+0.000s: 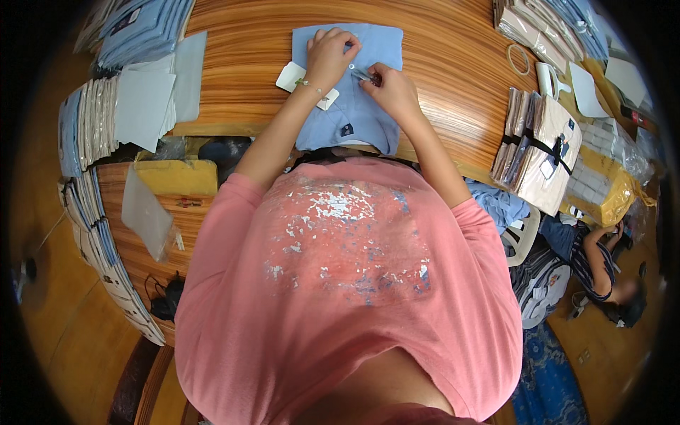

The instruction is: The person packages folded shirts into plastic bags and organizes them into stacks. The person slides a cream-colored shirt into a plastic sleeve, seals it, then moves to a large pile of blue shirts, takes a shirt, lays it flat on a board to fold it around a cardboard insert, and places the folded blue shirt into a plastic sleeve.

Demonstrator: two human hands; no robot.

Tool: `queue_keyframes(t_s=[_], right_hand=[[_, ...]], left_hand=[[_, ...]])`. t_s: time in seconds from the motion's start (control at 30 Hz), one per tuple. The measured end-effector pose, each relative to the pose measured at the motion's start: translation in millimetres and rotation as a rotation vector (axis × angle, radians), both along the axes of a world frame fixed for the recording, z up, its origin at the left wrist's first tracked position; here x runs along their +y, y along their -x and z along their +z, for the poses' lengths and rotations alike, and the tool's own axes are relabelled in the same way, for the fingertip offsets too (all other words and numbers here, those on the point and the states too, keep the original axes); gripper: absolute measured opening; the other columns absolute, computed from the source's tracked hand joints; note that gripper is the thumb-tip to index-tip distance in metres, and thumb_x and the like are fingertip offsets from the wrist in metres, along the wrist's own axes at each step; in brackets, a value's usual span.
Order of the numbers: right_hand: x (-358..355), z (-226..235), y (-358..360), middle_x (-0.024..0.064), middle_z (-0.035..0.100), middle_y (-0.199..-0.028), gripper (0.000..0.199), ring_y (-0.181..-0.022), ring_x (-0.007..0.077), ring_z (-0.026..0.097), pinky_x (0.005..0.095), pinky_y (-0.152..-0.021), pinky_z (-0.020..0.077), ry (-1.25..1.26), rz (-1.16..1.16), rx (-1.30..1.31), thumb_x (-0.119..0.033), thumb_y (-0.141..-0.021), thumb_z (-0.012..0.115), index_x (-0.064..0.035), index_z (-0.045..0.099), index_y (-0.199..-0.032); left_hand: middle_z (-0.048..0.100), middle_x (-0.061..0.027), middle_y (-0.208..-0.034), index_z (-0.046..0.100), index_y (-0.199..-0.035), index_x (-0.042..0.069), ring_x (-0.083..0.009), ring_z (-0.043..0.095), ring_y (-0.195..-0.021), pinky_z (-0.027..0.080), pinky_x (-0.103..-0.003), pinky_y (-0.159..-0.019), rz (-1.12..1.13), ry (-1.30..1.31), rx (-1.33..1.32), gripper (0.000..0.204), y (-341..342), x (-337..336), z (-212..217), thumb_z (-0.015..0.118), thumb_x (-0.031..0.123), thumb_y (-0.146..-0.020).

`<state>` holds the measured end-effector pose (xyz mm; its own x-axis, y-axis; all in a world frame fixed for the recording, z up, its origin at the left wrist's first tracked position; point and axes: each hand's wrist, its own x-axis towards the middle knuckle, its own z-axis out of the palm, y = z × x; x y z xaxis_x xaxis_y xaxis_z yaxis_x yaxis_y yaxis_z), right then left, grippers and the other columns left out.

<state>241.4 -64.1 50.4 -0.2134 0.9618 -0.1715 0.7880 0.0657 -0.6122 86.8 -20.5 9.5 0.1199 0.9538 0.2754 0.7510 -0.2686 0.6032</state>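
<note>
A folded light blue shirt (347,117) lies on the wood-grain table in front of me, with a small white button (352,66) showing. My left hand (331,57) rests on its upper part, fingers curled with thumb and forefinger together; whatever is between them, perhaps cloth or thread, is hidden. My right hand (388,88) is closed on a small grey metal tool (363,74), whose narrow end points toward the button. Most of that tool is covered by the fingers. A white card tag (290,76) sticks out under my left wrist, and a dark label (346,130) shows near the shirt's lower edge.
Bagged blue shirts (145,32) and pale sheets (145,103) are piled at left. On the right stand a strapped bundle of bagged shirts (542,145), a tape roll ring (518,59) and a white tape dispenser (549,79). Another person (598,262) is low at far right.
</note>
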Motion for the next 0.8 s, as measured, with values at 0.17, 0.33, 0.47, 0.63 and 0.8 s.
queue_keyframes(t_s=[0.17, 0.33, 0.47, 0.63, 0.8], right_hand=[[-4.0, -7.0, -20.8, 0.0151, 0.064, -0.077, 0.030, -0.073, 0.0314, 0.061, 0.0397, -0.065, 0.0478, 0.055, -0.066, 0.055, -0.027, -0.071, 0.063, -0.0055, 0.063, -0.092], [3.1, -1.5, -20.7, 0.0165, 0.064, -0.077, 0.030, -0.075, 0.0323, 0.061, 0.0396, -0.066, 0.0479, 0.021, -0.066, 0.051, -0.026, -0.072, 0.063, -0.0037, 0.062, -0.092], [16.5, -3.8, -11.1, 0.0183, 0.063, -0.079, 0.029, -0.077, 0.0336, 0.061, 0.0404, -0.067, 0.0481, -0.022, -0.050, 0.084, -0.025, -0.073, 0.063, -0.0022, 0.062, -0.091], [34.0, -10.9, 0.4, 0.0198, 0.062, -0.073, 0.033, -0.069, 0.0336, 0.060, 0.0392, -0.063, 0.0465, -0.073, 0.007, 0.000, -0.027, -0.073, 0.064, 0.0015, 0.061, -0.090], [43.4, -10.3, 10.3, 0.0199, 0.063, -0.081, 0.026, -0.078, 0.0352, 0.061, 0.0429, -0.070, 0.0491, -0.030, 0.004, -0.054, -0.023, -0.074, 0.061, -0.0030, 0.063, -0.090]], left_hand=[[0.058, -0.0021, -0.091, 0.064, -0.080, 0.013, -0.0260, 0.049, -0.090, 0.035, -0.040, -0.079, 0.005, 0.049, 0.105, 0.014, -10.6, 7.2, -9.4, 0.062, 0.027, -0.076], [0.062, -0.0046, -0.081, 0.063, -0.083, 0.007, -0.0210, 0.056, -0.076, 0.044, -0.034, -0.069, 0.025, 0.160, -0.128, 0.018, -1.8, 19.3, -18.4, 0.062, 0.024, -0.079], [0.062, -0.0054, -0.072, 0.059, -0.081, 0.001, -0.0119, 0.056, -0.064, 0.045, -0.025, -0.059, -0.022, 0.277, -0.365, 0.019, 4.1, 23.3, -20.3, 0.064, 0.019, -0.079], [0.062, -0.0058, -0.073, 0.054, -0.084, 0.001, -0.0121, 0.057, -0.067, 0.047, -0.025, -0.061, 0.008, 0.228, -0.467, 0.020, 4.9, 22.5, -13.2, 0.068, 0.012, -0.074], [0.062, -0.0070, -0.074, 0.049, -0.085, 0.002, -0.0139, 0.058, -0.066, 0.048, -0.026, -0.061, 0.021, 0.129, -0.492, 0.024, 4.4, 18.2, -9.2, 0.068, 0.011, -0.074]])
